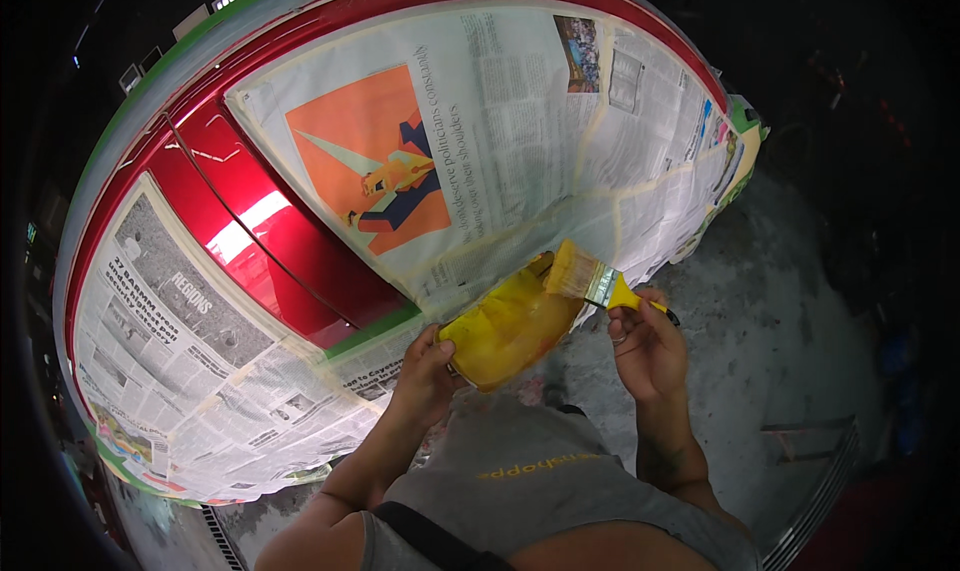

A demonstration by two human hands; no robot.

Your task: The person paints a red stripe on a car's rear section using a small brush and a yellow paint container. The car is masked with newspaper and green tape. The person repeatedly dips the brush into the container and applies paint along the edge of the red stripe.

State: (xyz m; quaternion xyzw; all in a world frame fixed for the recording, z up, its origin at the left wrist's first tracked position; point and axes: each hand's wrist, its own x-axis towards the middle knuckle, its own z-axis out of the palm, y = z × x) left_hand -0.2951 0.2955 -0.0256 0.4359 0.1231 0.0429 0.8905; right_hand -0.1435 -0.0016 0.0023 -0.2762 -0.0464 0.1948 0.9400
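Observation:
My left hand (425,371) grips the near left end of an oblong yellow container (505,331), thumb on its rim and the other fingers underneath. Its inside is smeared yellow with some orange; whether liquid stands in it I cannot tell. A flat paintbrush (602,285) with a metal ferrule and a yellow handle is in my right hand (650,356), the handle pinched between thumb and fingers. The bristles, tinted yellow, point left over the container's far right end. Contact between bristles and rim is hard to make out. A ring circles one right finger.
Just ahead curves a shiny red car body (270,226), mostly masked with newspaper sheets (510,121) and tape. Green masking (375,331) edges the bare red strip. Grey stained floor (780,301) lies to the right, with a metal frame (815,481) at lower right.

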